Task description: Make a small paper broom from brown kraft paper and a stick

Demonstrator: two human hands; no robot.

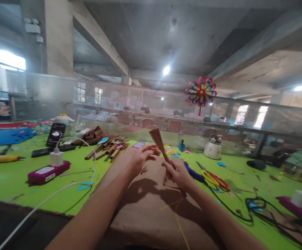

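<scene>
2 hands work a folded brown paper fan point(159, 141) above a brown paper sheet point(151, 205).

Right hand point(176, 172) pinches the fan's narrow base, fingers pressed together; left hand point(137, 158) has fingers spread, tips touching the fan's left edge (fan tilts far-left). Open room lies near on the sheet. Rolled paper tubes point(106, 148) lie far left, scissors point(213, 177) just right, black cables point(255, 205) crowd the right, a white cable point(70, 184) crosses left.
</scene>
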